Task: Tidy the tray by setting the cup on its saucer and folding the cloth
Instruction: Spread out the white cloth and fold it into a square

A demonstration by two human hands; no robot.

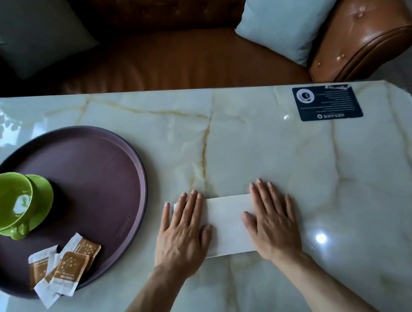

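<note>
Pressing flat with straight, slightly spread fingers, the left hand (181, 233) and right hand (272, 219) pin the folded cloth (228, 224) on the table (308, 167), seemingly to set its crease, while the cup (2, 203) sits on its saucer (42, 185).

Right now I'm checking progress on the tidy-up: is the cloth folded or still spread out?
Folded. The cloth lies on the table as a narrow rectangle, with both hands, left and right, pressing its ends flat.
</note>
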